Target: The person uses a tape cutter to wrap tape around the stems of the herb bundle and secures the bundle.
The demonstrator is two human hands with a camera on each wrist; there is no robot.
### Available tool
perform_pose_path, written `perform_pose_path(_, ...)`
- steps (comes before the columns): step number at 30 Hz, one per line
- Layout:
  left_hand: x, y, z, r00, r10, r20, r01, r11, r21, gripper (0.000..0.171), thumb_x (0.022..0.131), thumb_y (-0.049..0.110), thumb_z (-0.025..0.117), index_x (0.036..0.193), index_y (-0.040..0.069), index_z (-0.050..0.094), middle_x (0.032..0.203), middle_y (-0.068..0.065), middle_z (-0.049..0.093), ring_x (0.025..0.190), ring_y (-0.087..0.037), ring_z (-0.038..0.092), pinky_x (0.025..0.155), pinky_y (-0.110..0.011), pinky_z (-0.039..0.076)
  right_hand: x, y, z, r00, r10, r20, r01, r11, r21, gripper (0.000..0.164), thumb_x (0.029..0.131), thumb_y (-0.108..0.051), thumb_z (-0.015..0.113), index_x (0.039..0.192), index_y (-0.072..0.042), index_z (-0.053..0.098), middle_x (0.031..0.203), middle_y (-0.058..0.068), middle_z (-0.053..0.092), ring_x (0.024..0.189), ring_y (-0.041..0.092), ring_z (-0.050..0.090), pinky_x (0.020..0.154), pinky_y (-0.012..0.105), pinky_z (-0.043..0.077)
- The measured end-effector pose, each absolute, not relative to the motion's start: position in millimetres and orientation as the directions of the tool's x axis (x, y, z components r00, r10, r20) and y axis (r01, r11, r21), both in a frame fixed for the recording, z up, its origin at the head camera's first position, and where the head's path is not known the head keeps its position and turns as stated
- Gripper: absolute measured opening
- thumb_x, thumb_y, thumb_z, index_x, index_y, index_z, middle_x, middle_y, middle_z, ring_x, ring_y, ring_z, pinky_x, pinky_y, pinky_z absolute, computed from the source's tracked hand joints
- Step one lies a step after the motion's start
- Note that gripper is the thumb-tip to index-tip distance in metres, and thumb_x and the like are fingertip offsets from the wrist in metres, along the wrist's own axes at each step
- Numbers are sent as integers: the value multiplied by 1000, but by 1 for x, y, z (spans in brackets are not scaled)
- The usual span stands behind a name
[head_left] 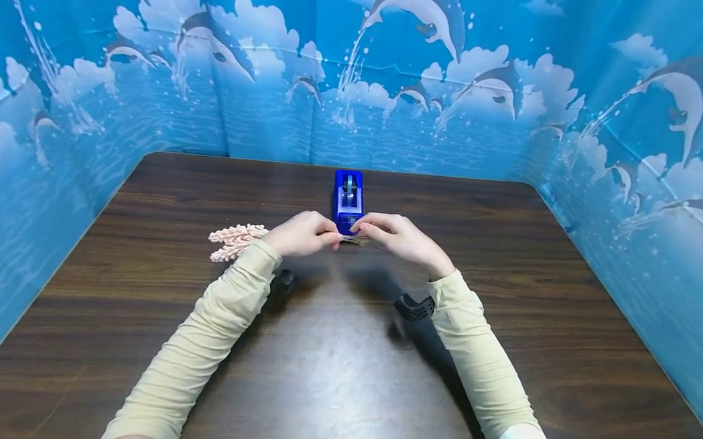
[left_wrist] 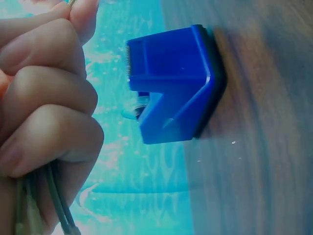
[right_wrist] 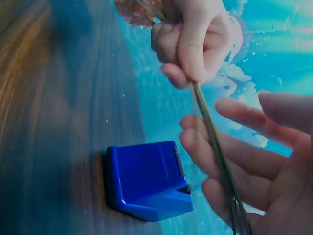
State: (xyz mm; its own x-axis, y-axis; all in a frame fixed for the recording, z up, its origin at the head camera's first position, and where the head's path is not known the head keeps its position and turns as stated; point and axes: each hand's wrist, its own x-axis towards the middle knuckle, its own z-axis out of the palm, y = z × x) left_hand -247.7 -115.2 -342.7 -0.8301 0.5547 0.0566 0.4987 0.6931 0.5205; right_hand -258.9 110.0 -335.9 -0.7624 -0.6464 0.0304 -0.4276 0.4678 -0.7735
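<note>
My left hand [head_left: 302, 234] grips a bundle of thin green stems [right_wrist: 217, 142], pinching it between thumb and forefinger with the other fingers curled. Pale pink flower sprays [head_left: 235, 241] stick out from this hand to the left, partly covered by the sleeve. My right hand [right_wrist: 254, 156] is at the bare end of the stems, its fingers loosely bent and parted beside them, thumb apart from the forefinger. A faint clear strip hangs by the stems near the right fingertips. Just beyond both hands stands a blue tape dispenser [head_left: 348, 202], its cutting edge facing them.
The dark wood-grain table [head_left: 560, 366] carries the dispenser near its far half. A blue curtain [head_left: 261, 120] with dolphins hangs behind and along the sides. Black wrist cameras, such as the right one [head_left: 414, 307], sit under both wrists.
</note>
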Motion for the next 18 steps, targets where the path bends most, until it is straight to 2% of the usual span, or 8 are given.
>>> perform_pose_path(5,-245,-116,-337,-847,526,78,494,724,480,22,96,15,57,81,5,69,75,-9,66,63,-14,50,63,-28,39,-261,111,-336,-750,-661,-1,-383,436,-814,31,104,-26,42,125,-8,58,93,15,63,91,35,61,83,49,51)
perform_pose_path(9,-247,-118,-337,-858,507,84,485,746,456,22,96,15,55,82,6,70,79,-10,69,67,-15,53,65,-30,42,-263,111,-336,-723,-690,11,-390,396,-831,30,105,-23,40,121,-6,59,96,14,63,92,36,57,84,48,48)
perform_pose_path(13,-251,-121,-342,-862,500,80,478,751,455,23,96,14,54,84,5,71,82,-9,71,68,-15,54,66,-30,42,-264,112,-338,-697,-717,17,-395,364,-843,30,105,-19,39,117,-2,61,107,19,63,99,31,59,93,49,47)
perform_pose_path(18,-252,-123,-344,-866,495,73,467,748,472,24,96,14,54,83,4,71,82,-9,72,68,-15,54,64,-29,40,-265,111,-341,-690,-723,21,-425,382,-821,32,104,-21,41,120,-2,62,111,13,66,103,23,61,99,51,45)
